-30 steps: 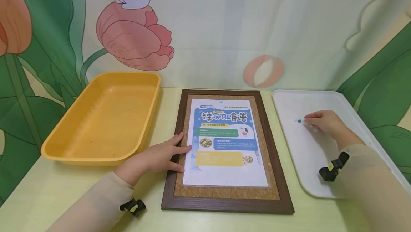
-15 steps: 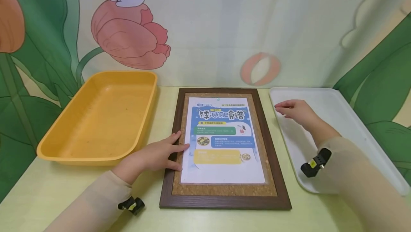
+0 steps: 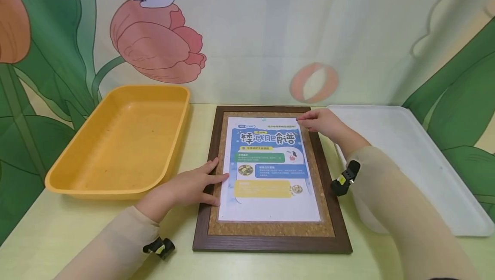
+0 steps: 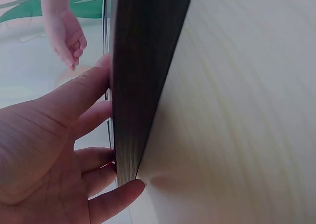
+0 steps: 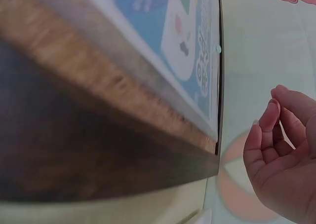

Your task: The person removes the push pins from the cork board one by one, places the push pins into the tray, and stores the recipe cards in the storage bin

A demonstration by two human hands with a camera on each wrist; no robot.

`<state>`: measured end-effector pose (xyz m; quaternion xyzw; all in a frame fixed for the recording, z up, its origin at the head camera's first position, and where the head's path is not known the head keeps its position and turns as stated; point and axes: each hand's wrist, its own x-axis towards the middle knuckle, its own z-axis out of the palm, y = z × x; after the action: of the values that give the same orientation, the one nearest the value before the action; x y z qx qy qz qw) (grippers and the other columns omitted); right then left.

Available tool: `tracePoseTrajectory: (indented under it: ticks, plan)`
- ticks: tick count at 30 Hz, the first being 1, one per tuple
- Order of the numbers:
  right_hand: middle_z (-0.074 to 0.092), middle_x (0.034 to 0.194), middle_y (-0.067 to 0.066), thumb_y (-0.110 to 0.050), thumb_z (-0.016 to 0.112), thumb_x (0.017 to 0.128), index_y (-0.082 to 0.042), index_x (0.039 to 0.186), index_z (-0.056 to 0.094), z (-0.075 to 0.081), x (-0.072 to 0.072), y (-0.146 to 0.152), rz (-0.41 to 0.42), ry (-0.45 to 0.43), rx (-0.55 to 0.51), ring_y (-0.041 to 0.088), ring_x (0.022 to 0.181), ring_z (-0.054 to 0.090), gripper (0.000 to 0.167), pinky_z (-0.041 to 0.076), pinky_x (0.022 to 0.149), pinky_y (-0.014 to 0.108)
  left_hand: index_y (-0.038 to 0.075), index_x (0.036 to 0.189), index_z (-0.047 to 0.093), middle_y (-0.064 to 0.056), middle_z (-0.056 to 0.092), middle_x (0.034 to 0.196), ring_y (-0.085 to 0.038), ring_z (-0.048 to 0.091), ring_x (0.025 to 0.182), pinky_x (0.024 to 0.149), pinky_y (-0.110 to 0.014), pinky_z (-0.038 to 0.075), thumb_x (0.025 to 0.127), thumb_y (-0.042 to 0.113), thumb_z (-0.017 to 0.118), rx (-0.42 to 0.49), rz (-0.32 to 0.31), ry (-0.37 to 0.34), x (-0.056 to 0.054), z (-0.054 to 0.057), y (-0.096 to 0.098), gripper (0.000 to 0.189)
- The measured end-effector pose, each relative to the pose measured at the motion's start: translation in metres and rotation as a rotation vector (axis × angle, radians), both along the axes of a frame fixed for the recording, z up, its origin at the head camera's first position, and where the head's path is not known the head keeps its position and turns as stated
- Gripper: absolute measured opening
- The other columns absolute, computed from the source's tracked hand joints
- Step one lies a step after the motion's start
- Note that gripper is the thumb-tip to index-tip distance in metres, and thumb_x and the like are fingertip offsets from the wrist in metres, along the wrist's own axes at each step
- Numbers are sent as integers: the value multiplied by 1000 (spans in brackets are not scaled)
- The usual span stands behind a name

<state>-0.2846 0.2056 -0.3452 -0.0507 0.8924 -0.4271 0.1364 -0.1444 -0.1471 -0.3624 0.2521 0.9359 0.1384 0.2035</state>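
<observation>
A brown-framed cork board (image 3: 270, 229) lies flat on the table, with a printed poster (image 3: 267, 209) on it. A small pale-teal pushpin (image 3: 264, 119) sits at the middle of the poster's top edge. My left hand (image 3: 185, 190) rests on the board's left edge, fingers spread; the left wrist view shows its fingertips against the dark frame side (image 4: 140, 61). At the poster's upper right corner is my right hand (image 3: 324, 124), thumb and index finger pinched together. The fingers hide the small blue pushpin between them; the right wrist view shows the pinched fingertips (image 5: 280, 92).
A yellow tray (image 3: 116, 185) stands left of the board. To the right lies a white tray (image 3: 421, 185), partly under my right arm. A printed curtain (image 3: 247, 47) hangs behind the table (image 3: 181, 245).
My right hand has moved left from beside the blue pushpin on the white tray to the poster's upper right corner. The left hand has stayed on the board's edge.
</observation>
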Motion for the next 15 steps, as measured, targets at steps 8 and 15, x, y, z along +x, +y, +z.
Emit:
tracePoseTrajectory:
  ticks: [8, 15]
  plan:
    - [56, 123, 12, -25, 59, 93, -6, 120, 61, 1, -16, -28, -1, -12, -24, 30, 112, 51, 34, 39, 98, 43, 20, 141, 42, -19, 11, 153, -37, 22, 136, 102, -47, 32, 79, 44, 70, -12, 2, 11, 2, 0, -1, 73]
    - [59, 120, 7, -33, 60, 91, -11, 118, 63, -2, -24, -38, -26, -26, -5, 26, 111, 52, 35, 38, 98, 44, 19, 141, 42, -19, 11, 153, -37, 21, 136, 102, -47, 32, 79, 44, 70, -9, -7, 19, 1, -1, 0, 73]
